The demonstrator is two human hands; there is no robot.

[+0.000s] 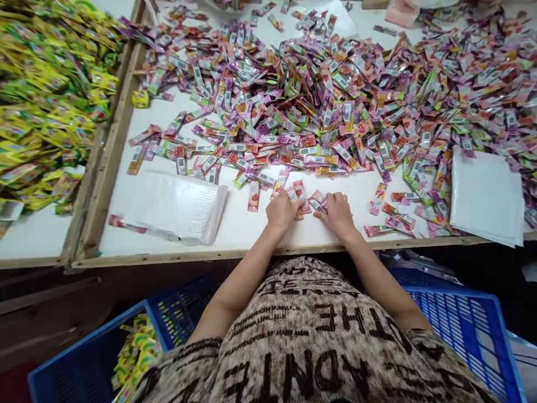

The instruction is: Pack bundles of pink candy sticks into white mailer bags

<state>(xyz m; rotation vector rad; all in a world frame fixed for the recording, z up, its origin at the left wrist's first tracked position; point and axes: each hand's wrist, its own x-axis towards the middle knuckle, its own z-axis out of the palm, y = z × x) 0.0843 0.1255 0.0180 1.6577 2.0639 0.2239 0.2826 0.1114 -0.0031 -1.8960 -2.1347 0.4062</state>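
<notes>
Close to the table's front edge, my left hand (282, 214) is closed on a few small candy sachets (301, 193), pink and red, which stick out past its fingers. Just to the right, my right hand (339, 215) pinches more of these sachets (318, 202), showing a barcode side. The two hands are a short gap apart. A single red sachet (253, 196) lies flat to the left of my left hand. Behind both hands spreads a large heap of similar sachets (293, 95) in pink, purple, green and orange.
A stack of clear plastic bags (176, 204) lies on the left, another white stack (486, 196) on the right. Past a wooden divider (111, 140) are yellow packets (46, 106). Blue crates stand below the table, at left (92, 350) and right (457, 294).
</notes>
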